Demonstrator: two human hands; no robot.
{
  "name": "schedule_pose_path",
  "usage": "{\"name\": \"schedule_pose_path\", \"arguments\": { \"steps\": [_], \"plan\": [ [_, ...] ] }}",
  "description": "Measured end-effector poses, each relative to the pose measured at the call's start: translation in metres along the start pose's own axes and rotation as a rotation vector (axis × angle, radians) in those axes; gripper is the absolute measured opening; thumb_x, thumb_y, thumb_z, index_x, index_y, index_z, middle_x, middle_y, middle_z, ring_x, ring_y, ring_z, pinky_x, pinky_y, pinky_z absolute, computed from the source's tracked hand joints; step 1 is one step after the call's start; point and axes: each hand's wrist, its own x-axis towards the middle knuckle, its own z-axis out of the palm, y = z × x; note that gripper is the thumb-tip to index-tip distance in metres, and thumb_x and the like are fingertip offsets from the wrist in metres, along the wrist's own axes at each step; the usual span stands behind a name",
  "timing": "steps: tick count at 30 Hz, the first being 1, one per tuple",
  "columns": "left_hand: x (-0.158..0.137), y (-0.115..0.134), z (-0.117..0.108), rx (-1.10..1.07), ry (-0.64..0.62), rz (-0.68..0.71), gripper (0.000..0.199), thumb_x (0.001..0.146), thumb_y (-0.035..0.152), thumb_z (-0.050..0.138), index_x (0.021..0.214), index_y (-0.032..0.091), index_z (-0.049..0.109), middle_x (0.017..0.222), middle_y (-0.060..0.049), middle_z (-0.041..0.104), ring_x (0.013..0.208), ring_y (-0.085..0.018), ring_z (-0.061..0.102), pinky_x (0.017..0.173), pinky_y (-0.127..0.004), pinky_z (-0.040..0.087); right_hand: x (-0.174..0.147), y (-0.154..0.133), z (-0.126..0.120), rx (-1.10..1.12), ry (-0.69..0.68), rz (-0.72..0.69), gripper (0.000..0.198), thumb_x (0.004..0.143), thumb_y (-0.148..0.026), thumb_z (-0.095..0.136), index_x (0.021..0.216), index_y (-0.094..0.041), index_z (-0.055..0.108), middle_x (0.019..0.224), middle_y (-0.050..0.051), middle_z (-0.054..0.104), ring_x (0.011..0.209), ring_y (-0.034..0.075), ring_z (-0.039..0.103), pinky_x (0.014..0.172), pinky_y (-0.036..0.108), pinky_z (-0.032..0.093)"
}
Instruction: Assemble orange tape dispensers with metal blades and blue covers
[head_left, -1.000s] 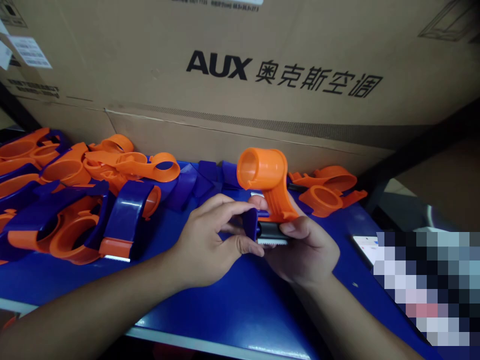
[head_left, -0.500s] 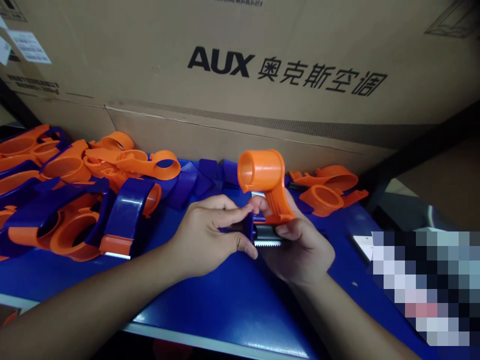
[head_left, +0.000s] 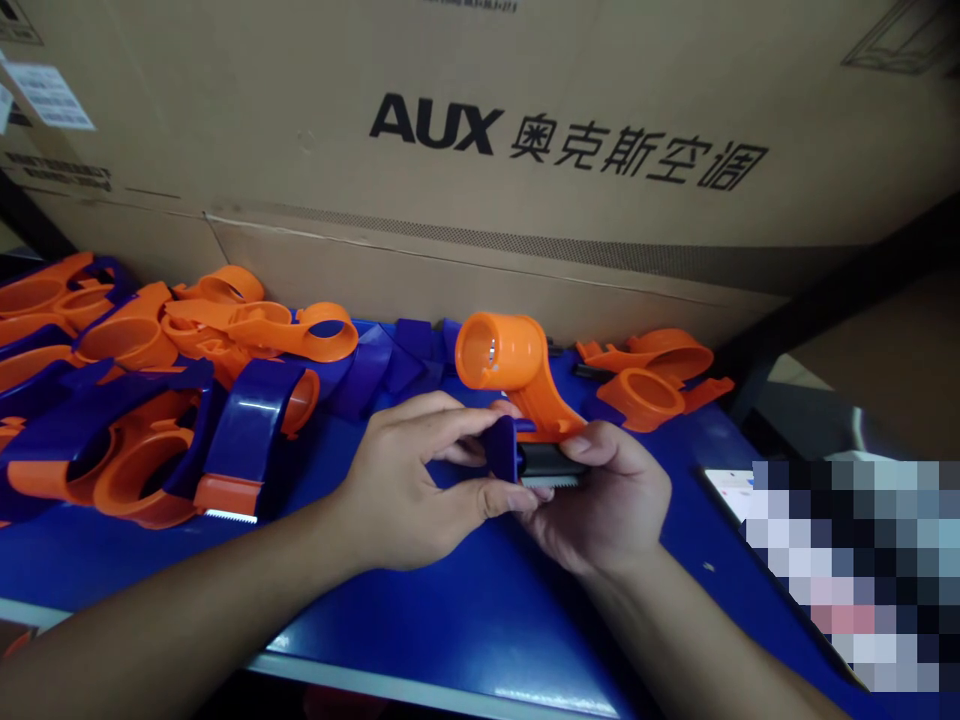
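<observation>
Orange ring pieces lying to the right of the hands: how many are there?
2: the nearer orange piece, and the farther orange piece behind it, closer to the cardboard box. Others may be hidden.

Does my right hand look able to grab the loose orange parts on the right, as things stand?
Probably not: your right hand is busy holding an orange holder, though those loose orange parts lie nearby.

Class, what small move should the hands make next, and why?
Perhaps press the purple piece toward the black roller: the left hand pinches that piece at the roller's end, while the right hand holds the roller and the orange holder.
</observation>
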Motion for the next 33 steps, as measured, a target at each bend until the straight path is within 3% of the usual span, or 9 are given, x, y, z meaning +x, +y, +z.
{"name": "schedule_pose_path", "arguments": {
  "steps": [5, 8, 12, 14, 17, 20, 22, 29, 33],
  "plan": [
    [0.001, -0.005, 0.004, -0.115, 0.074, -0.048, 0.047, 0.063, 0.023, 0.1, 0.107, 0.02, 0.085, 0.089, -0.002, 0.071, 0.073, -0.018, 0.075, 0.069, -0.032, 0.071, -0.003, 0.003, 0.003, 0.091, 0.106, 0.002, 0.033, 0.057, -0.025, 0.055, 0.087, -0.022, 0.068, 0.068, 0.001, 0.062, 0.046, 0.013, 0.041, 0.038, 0.025, 0.029],
    [0.004, -0.004, 0.001, -0.079, 0.045, -0.162, 0.046, 0.056, 0.018, 0.101, 0.099, 0.023, 0.087, 0.085, 0.0, 0.07, 0.069, -0.017, 0.074, 0.064, -0.032, 0.07, -0.003, 0.007, 0.002, 0.067, 0.111, -0.036, 0.04, 0.055, -0.023, 0.056, 0.094, -0.023, 0.066, 0.076, 0.003, 0.066, 0.062, 0.019, 0.058, 0.049, 0.027, 0.046],
    [0.006, -0.003, -0.003, 0.071, 0.021, -0.193, 0.049, 0.045, 0.011, 0.103, 0.09, 0.025, 0.088, 0.08, 0.002, 0.07, 0.066, -0.015, 0.071, 0.063, -0.031, 0.069, -0.002, 0.012, 0.002, 0.046, 0.128, -0.056, 0.042, 0.054, -0.021, 0.056, 0.095, -0.024, 0.064, 0.08, 0.002, 0.067, 0.073, 0.02, 0.063, 0.066, 0.032, 0.056],
    [0.006, -0.005, -0.004, 0.129, 0.011, -0.14, 0.047, 0.047, 0.013, 0.103, 0.089, 0.025, 0.088, 0.08, 0.002, 0.07, 0.066, -0.015, 0.069, 0.063, -0.03, 0.068, -0.002, 0.012, 0.002, 0.039, 0.127, -0.052, 0.039, 0.053, -0.021, 0.056, 0.092, -0.023, 0.064, 0.08, 0.003, 0.067, 0.071, 0.02, 0.062, 0.063, 0.032, 0.054],
    [0.004, -0.009, -0.003, 0.09, -0.006, -0.005, 0.049, 0.061, 0.021, 0.1, 0.107, 0.024, 0.086, 0.087, -0.001, 0.072, 0.071, -0.015, 0.071, 0.066, -0.031, 0.07, -0.001, 0.007, 0.002, 0.063, 0.117, -0.022, 0.036, 0.056, -0.022, 0.055, 0.09, -0.022, 0.066, 0.076, 0.002, 0.066, 0.057, 0.016, 0.053, 0.048, 0.027, 0.042],
    [0.001, -0.011, -0.003, 0.032, -0.044, 0.105, 0.054, 0.075, 0.028, 0.094, 0.126, 0.023, 0.078, 0.099, -0.004, 0.072, 0.081, -0.016, 0.074, 0.073, -0.033, 0.072, 0.0, 0.001, 0.001, 0.101, 0.082, 0.027, 0.03, 0.059, -0.025, 0.054, 0.086, -0.022, 0.067, 0.061, -0.001, 0.058, 0.043, 0.012, 0.035, 0.04, 0.025, 0.027],
    [0.001, -0.01, -0.004, 0.055, -0.053, 0.154, 0.054, 0.078, 0.03, 0.092, 0.129, 0.022, 0.075, 0.103, -0.006, 0.072, 0.087, -0.018, 0.074, 0.076, -0.034, 0.072, 0.0, -0.002, 0.001, 0.105, 0.056, 0.058, 0.026, 0.06, -0.026, 0.054, 0.083, -0.022, 0.066, 0.051, -0.002, 0.051, 0.04, 0.012, 0.032, 0.04, 0.025, 0.026],
    [-0.001, -0.008, -0.005, 0.098, -0.025, 0.223, 0.051, 0.079, 0.028, 0.091, 0.126, 0.02, 0.072, 0.107, -0.006, 0.071, 0.089, -0.016, 0.073, 0.077, -0.032, 0.072, -0.003, -0.004, 0.003, 0.114, 0.094, 0.086, 0.03, 0.059, -0.023, 0.058, 0.088, -0.022, 0.066, 0.066, 0.0, 0.062, 0.044, 0.011, 0.036, 0.042, 0.025, 0.027],
    [0.001, -0.008, -0.007, 0.117, 0.001, 0.216, 0.052, 0.08, 0.025, 0.09, 0.128, 0.023, 0.072, 0.106, -0.004, 0.069, 0.091, -0.016, 0.074, 0.079, -0.033, 0.072, -0.002, -0.007, 0.004, 0.076, 0.095, 0.107, 0.048, 0.065, -0.019, 0.067, 0.112, -0.024, 0.068, 0.086, 0.001, 0.071, 0.053, 0.012, 0.05, 0.046, 0.024, 0.035]
  ]
}}
